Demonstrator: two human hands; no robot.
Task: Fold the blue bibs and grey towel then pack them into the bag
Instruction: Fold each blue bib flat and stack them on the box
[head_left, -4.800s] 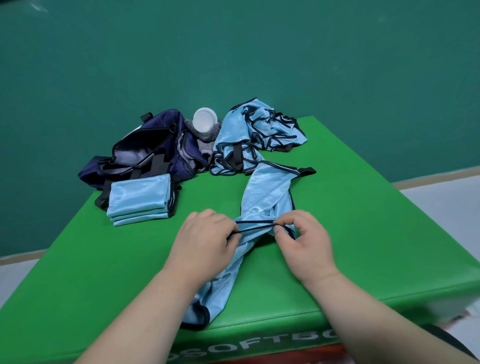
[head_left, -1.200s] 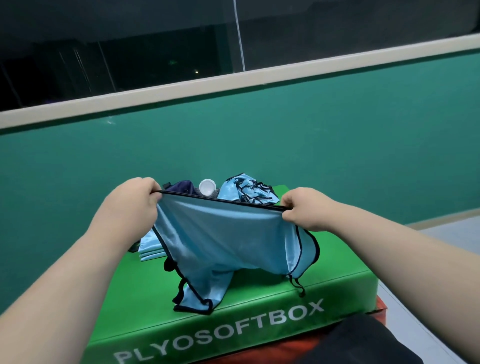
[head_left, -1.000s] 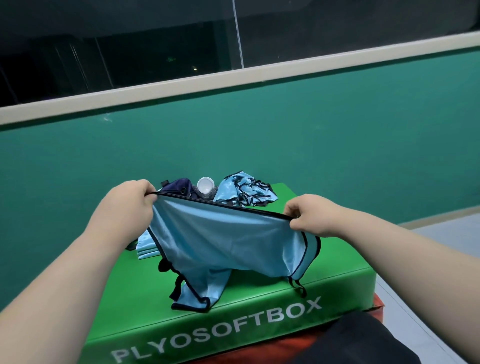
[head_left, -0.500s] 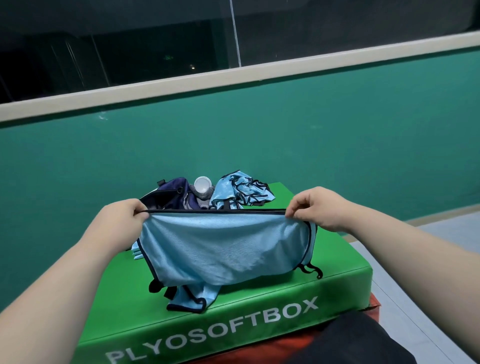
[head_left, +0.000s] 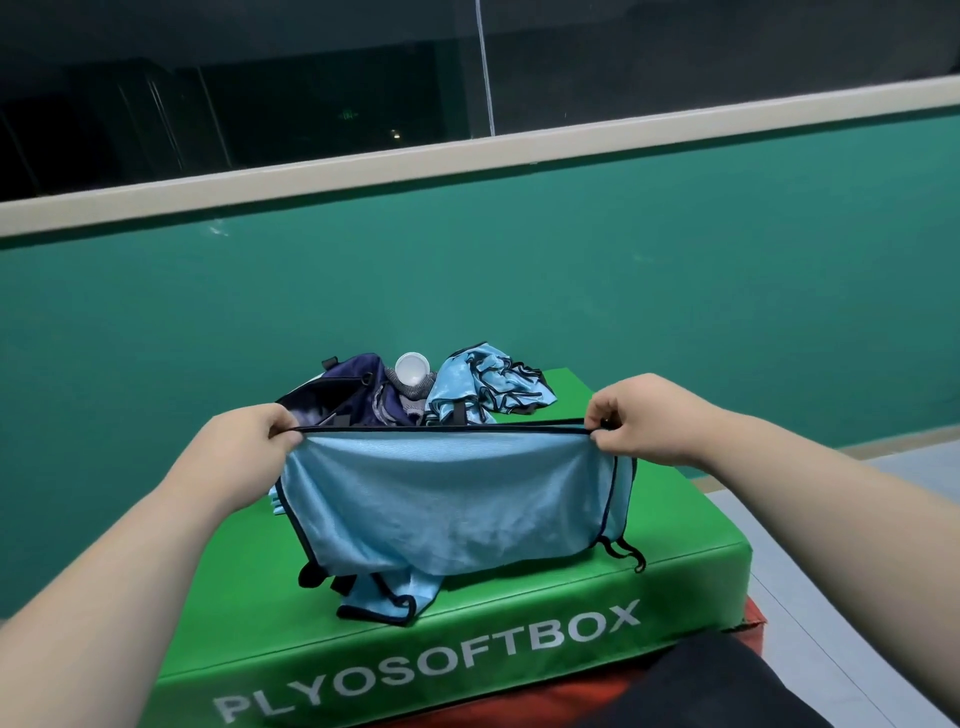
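Green padded surface (head_left: 675, 530), front face lettered PLYOSOFTBOX (head_left: 426, 670) in white. Red block (head_left: 748, 621) directly beneath it, corner showing at right. White round cap (head_left: 411, 370) at the surface's far end. Teal wall (head_left: 727, 270) behind, topped by a cream ledge (head_left: 467, 150) and dark glass (head_left: 311, 93). Grey floor (head_left: 857, 530) at right.

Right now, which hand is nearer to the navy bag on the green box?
Left. The left hand pinches the blue bib just in front of the navy bag; the right hand pinches its other corner, well to the bag's right.
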